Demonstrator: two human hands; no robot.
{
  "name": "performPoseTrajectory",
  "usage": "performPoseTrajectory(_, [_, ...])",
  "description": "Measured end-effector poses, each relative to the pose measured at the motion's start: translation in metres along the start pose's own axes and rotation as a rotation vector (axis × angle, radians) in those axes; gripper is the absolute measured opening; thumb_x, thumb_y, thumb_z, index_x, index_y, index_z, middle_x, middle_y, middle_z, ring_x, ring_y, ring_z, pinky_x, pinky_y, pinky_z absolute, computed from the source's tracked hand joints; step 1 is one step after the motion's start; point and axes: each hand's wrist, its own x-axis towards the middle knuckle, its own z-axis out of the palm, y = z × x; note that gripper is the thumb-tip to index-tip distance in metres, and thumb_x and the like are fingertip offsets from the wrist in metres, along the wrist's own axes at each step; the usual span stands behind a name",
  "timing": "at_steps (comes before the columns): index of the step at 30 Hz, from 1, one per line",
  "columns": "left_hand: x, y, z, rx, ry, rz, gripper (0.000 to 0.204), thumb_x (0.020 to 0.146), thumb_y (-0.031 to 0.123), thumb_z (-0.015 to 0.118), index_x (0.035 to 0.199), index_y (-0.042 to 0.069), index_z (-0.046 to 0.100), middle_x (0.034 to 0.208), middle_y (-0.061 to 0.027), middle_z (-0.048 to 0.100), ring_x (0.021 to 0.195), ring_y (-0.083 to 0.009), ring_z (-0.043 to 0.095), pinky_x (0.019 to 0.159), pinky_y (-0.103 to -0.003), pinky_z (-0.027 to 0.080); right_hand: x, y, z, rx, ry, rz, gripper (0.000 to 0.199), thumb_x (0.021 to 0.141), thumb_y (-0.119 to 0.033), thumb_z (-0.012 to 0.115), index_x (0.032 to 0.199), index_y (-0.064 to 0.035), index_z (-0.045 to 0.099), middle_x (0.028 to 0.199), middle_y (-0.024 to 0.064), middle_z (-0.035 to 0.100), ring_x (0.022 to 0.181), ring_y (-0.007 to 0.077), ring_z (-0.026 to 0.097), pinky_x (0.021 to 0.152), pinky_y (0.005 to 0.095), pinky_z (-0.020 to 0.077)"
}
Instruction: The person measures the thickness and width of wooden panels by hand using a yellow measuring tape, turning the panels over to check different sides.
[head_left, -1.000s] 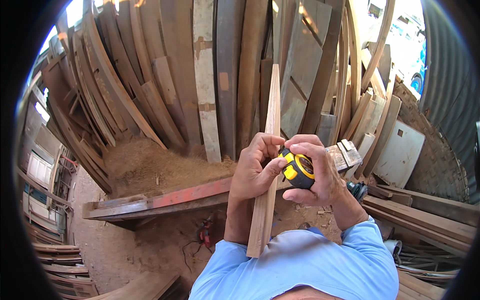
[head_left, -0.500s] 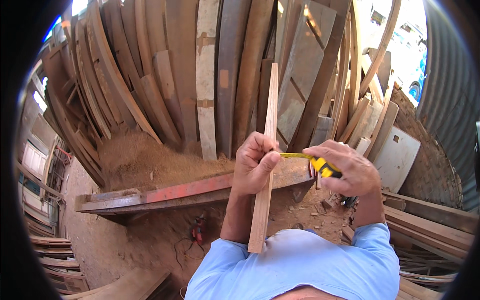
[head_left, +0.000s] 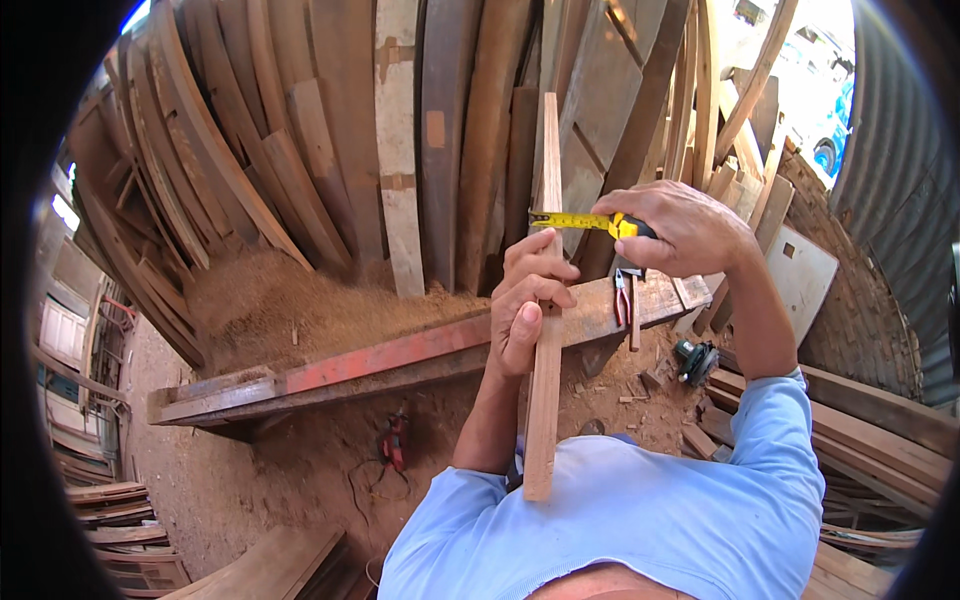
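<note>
My left hand [head_left: 531,295] is wrapped round a long, narrow wooden strip [head_left: 543,400], which points away from my chest. In my right hand [head_left: 680,228] is a yellow and black tape measure [head_left: 630,228], gripped by its case. A short length of yellow blade [head_left: 575,220] is drawn out and lies across the strip, beyond my left fingers. The blade's hooked end sticks out just past the strip's left edge. My left index fingertip is close below the blade; whether it touches I cannot tell.
A beam-like bench [head_left: 380,362] with red paint crosses ahead, pliers [head_left: 622,298] with red handles at its right end. Sawdust [head_left: 270,305] is heaped behind it. Tall boards [head_left: 400,150] lean beyond. A red power tool [head_left: 395,443] with a cord and a green one [head_left: 695,360] lie on the ground.
The tape measure has moved farther away along the strip, and its blade now crosses the strip's face. My left fingers have loosened from their pinch at the blade and wrap round the strip.
</note>
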Motion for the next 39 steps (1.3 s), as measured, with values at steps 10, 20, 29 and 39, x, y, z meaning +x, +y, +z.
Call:
performPoseTrajectory(10, [-0.004, -0.003, -0.001, -0.003, 0.073, -0.038, 0.055, 0.099, 0.055, 0.041, 0.075, 0.013, 0.067, 0.143, -0.0178, 0.047, 0.144, -0.036, 0.031, 0.118, -0.055, 0.02, -0.008, 0.004, 0.004, -0.024, 0.051, 0.021, 0.057, 0.079, -0.029, 0.057, 0.126, 0.0016, 0.061, 0.112, 0.0232, 0.067, 0.108, 0.0383, 0.064, 0.1, 0.0456, 0.0473])
performPoseTrajectory(20, [-0.009, -0.008, -0.004, -0.077, 0.08, -0.042, 0.052, 0.1, 0.045, 0.039, 0.082, 0.008, 0.071, 0.146, -0.0256, 0.041, 0.141, -0.0372, 0.034, 0.115, -0.049, 0.023, -0.011, 0.0, 0.007, -0.069, 0.089, 0.046, 0.054, 0.081, -0.029, 0.06, 0.128, -0.0024, 0.061, 0.113, 0.0217, 0.067, 0.107, 0.0367, 0.064, 0.097, 0.0454, 0.0486])
performPoseTrajectory(29, [-0.01, -0.003, 0.001, -0.049, 0.097, -0.071, 0.052, 0.099, 0.044, 0.039, 0.083, 0.008, 0.072, 0.15, -0.0257, 0.035, 0.14, -0.0322, 0.034, 0.112, -0.045, 0.026, -0.017, 0.001, 0.013, -0.062, 0.102, 0.097, 0.055, 0.08, -0.027, 0.063, 0.129, -0.004, 0.061, 0.105, 0.0203, 0.067, 0.101, 0.0358, 0.065, 0.093, 0.0446, 0.0498])
performPoseTrajectory(39, [-0.012, -0.008, -0.001, -0.071, 0.062, -0.062, 0.053, 0.101, 0.045, 0.036, 0.09, 0.008, 0.071, 0.15, -0.0259, 0.037, 0.139, -0.0344, 0.035, 0.114, -0.047, 0.024, -0.017, -0.003, 0.013, -0.04, 0.125, 0.093, 0.054, 0.078, -0.025, 0.06, 0.127, -0.003, 0.062, 0.102, 0.02, 0.067, 0.1, 0.0361, 0.065, 0.092, 0.0453, 0.0499])
